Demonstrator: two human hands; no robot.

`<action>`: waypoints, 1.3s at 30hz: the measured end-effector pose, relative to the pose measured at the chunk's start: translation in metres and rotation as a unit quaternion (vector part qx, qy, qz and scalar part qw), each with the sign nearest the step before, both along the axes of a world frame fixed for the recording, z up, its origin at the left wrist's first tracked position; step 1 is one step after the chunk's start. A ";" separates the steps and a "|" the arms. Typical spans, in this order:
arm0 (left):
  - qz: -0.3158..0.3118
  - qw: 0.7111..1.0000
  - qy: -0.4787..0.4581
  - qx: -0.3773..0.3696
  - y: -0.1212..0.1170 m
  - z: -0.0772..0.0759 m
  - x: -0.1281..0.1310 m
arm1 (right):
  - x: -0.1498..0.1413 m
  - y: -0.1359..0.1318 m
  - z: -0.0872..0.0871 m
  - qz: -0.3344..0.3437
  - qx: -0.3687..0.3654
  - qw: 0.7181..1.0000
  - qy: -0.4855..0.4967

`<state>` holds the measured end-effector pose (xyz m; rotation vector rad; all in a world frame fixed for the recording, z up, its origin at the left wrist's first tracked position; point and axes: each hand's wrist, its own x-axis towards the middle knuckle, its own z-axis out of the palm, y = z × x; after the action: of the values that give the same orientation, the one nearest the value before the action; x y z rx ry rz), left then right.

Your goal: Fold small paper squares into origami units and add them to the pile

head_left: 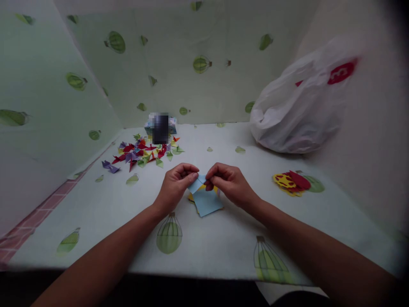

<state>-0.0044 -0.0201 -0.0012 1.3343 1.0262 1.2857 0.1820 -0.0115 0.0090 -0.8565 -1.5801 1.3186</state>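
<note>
A small piece of light blue folded paper (196, 184) is held up between both hands over the middle of the table. My left hand (177, 183) pinches its left side between thumb and fingers. On the other side, the fingers of my right hand (228, 183) are closed at its right edge. Just below the hands lies a stack of square paper sheets (208, 203), light blue on top, with yellow showing at the edges. The exact fold of the held paper is too small to make out.
Several folded paper cranes (140, 153) in mixed colours lie heaped at the back left, before a tissue box (173, 125) and a blurred dark object (160, 128). A white plastic bag (297, 111) stands at the back right. Yellow and red cut-out pieces (290, 182) lie right.
</note>
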 end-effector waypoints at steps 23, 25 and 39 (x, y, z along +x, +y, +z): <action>-0.018 1.000 0.001 0.024 -0.008 0.008 0.003 | 0.001 0.000 0.006 0.037 -0.053 0.997 -0.033; -0.040 0.999 -0.020 0.012 -0.006 0.008 0.001 | 0.002 0.002 0.004 0.040 -0.087 0.995 0.005; -0.079 0.996 0.002 0.047 -0.004 0.011 -0.005 | 0.000 0.003 -0.003 0.096 -0.160 0.980 0.076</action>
<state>-0.0096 -0.0237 0.0099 1.4584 0.8538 1.2248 0.1821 -0.0085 0.0059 -0.7850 -1.3777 1.7680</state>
